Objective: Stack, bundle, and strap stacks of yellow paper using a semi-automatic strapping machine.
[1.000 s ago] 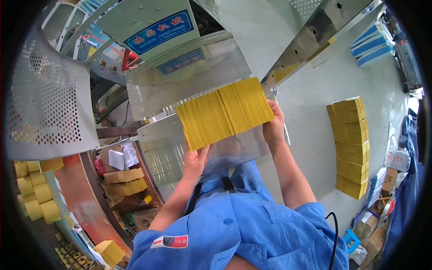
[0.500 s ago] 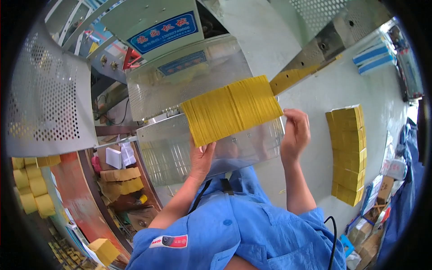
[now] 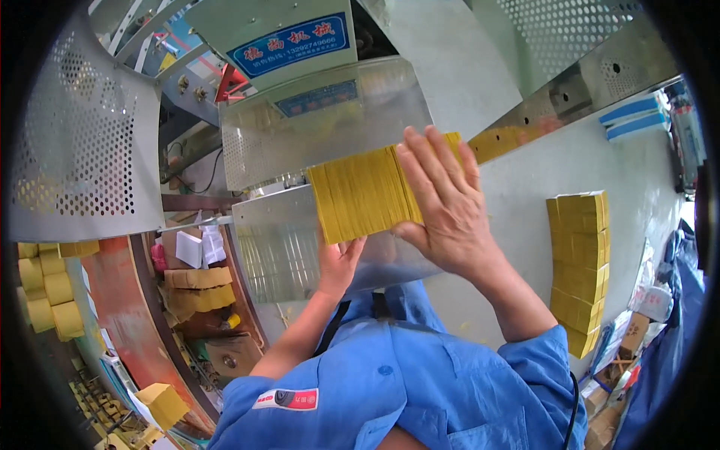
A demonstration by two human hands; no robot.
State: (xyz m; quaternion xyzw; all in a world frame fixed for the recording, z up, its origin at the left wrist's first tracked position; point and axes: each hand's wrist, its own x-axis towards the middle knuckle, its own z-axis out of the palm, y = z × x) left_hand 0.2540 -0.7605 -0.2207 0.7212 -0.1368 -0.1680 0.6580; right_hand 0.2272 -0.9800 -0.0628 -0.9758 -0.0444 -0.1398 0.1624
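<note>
A long stack of yellow paper pieces (image 3: 364,195), their edges packed side by side, lies above the metal tray in front of me. My left hand (image 3: 339,264) grips its near side toward the left end, the thumb showing and the other fingers hidden beneath. Over the right part of the stack, my right hand (image 3: 450,202) lies with fingers stretched out, its palm against the paper and covering that end.
Behind the stack stands a shiny metal chute (image 3: 322,127) with a blue label above it. A perforated metal guard (image 3: 82,157) is at left. More yellow paper stacks (image 3: 579,270) form a row on the grey surface at right. Yellow bundles (image 3: 49,292) sit far left.
My right hand has moved from beside the stack's right end onto it, its curled fingers now stretched out flat. My left hand keeps its hold.
</note>
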